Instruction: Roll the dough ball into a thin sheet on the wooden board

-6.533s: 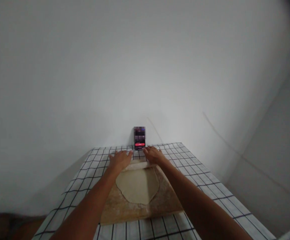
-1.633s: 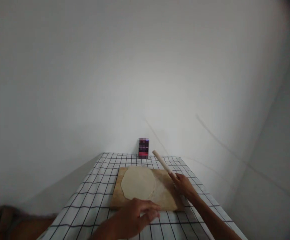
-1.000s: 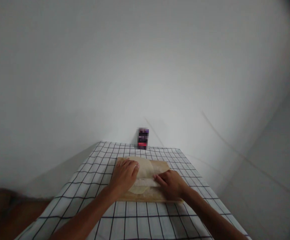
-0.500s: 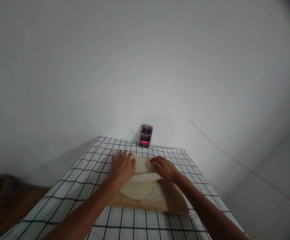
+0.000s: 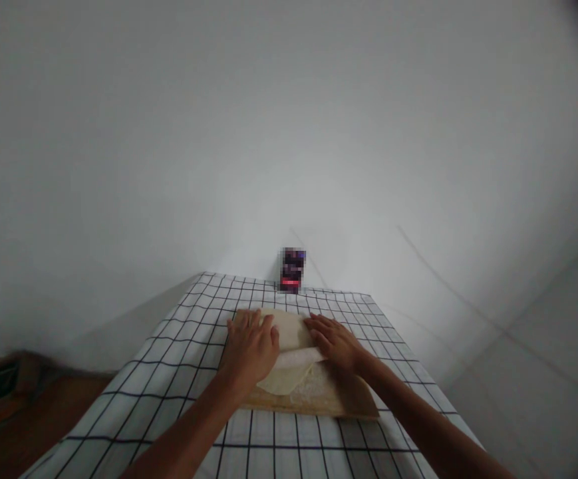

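Note:
A sheet of pale dough (image 5: 289,329) lies on a wooden board (image 5: 318,402), its near flap drooping toward me. Across the dough runs a pale, flour-coloured roll (image 5: 298,358) that looks like a rolling pin; its ends are hidden under my palms, and I cannot tell whether dough is wrapped round it. My left hand (image 5: 252,342) lies over the left end, fingers stretched forward and a little spread. Over the right end rests my right hand (image 5: 336,340), its fingers extended flat along the dough's right edge.
A white tablecloth with black grid lines (image 5: 269,439) covers the table under the board. Behind, a blurred-out dark upright object (image 5: 292,269), phone-shaped, leans at the white wall (image 5: 289,133). Brown wooden furniture (image 5: 29,392) stands low on the left.
My left hand has come slightly nearer and to the right, with the roll shifting a little toward me. My right hand has moved slightly nearer. The view has turned a little.

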The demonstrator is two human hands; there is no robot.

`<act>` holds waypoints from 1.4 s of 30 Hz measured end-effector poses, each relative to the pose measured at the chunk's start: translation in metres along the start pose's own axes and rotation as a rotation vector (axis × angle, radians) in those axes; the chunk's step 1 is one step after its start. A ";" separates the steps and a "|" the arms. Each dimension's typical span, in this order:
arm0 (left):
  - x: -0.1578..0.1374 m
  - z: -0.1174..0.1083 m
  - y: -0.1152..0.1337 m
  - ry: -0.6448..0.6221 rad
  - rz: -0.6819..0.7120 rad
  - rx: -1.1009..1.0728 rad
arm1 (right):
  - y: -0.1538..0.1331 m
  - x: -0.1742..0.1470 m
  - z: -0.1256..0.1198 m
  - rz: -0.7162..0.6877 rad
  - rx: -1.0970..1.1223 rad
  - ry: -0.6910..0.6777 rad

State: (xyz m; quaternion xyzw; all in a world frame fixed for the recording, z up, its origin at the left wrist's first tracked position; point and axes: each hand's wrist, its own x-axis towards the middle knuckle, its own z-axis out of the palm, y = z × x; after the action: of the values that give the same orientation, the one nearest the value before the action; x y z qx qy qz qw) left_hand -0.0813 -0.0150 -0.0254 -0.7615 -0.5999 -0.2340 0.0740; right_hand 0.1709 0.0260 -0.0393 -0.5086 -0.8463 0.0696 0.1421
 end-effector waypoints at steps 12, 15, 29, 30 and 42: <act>0.002 0.006 -0.008 -0.022 0.149 -0.077 | -0.055 -0.074 0.011 0.195 -0.076 0.215; -0.006 0.005 -0.007 0.007 0.164 -0.089 | -0.067 -0.089 0.018 0.206 -0.067 0.241; -0.019 0.009 -0.007 0.096 0.176 0.045 | -0.063 -0.059 -0.005 0.184 -0.112 0.171; -0.018 0.008 -0.006 0.088 0.160 0.050 | -0.057 -0.048 -0.010 0.166 -0.103 0.153; -0.004 0.003 0.002 0.050 0.009 0.061 | -0.019 0.017 -0.008 0.088 -0.055 0.036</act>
State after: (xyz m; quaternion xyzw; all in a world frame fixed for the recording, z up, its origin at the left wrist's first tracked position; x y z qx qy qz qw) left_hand -0.0793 -0.0184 -0.0294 -0.7554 -0.6014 -0.2342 0.1134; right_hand 0.1500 0.0320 -0.0243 -0.5501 -0.8221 0.0431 0.1402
